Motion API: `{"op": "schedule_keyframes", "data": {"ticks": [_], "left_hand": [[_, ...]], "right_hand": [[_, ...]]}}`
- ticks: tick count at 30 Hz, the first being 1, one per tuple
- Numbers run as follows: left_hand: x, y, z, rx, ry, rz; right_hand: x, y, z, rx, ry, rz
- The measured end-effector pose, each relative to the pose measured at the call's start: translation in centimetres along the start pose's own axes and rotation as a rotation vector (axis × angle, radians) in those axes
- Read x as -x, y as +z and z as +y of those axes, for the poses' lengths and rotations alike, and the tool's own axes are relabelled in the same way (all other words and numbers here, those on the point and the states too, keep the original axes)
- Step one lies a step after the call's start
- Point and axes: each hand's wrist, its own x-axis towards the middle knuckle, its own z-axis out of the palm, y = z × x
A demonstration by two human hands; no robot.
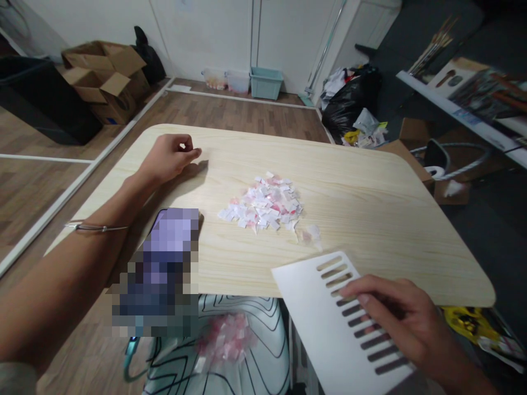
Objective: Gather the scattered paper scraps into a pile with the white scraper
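A pale wood-grain table [370, 208] stands on brown plank flooring [272, 118]. Beyond rises a white wall [209, 33]; a laden shelf [461, 114] lines the darker right side.

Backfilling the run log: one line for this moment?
left hand: loosely curled, left side of table | right hand: holding slotted sheet | scrap pile: on table | pink clump: on patterned cloth

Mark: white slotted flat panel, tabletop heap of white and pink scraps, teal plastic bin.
White slotted flat panel [329, 325]: head view, solid face.
Heap of white and pink scraps [267, 204]: head view, middle.
Teal plastic bin [265, 88]: head view, front wall.
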Motion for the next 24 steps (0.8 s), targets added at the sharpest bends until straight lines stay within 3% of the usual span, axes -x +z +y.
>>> {"op": "schedule_keyframes", "data": {"ticks": [5, 10, 17, 24], "left_hand": [[0.1, 0.2, 0.2, 0.050, -0.033, 0.013], [0.0, 0.2, 0.2, 0.039, -0.004, 0.024], [-0.3, 0.0, -0.1, 0.025, 0.038, 0.024], [-0.8, 0.1, -0.5, 0.029, 0.046, 0.024]], "right_hand": [[-0.1, 1.5, 0.4, 0.000, -0.021, -0.084], [-0.4, 1.6, 0.0, -0.011, -0.028, -0.052], [0.2, 1.4, 0.1, 0.168, -0.196, -0.107], [-0.5, 0.5, -0.8, 0.013, -0.041, 0.016]]}}
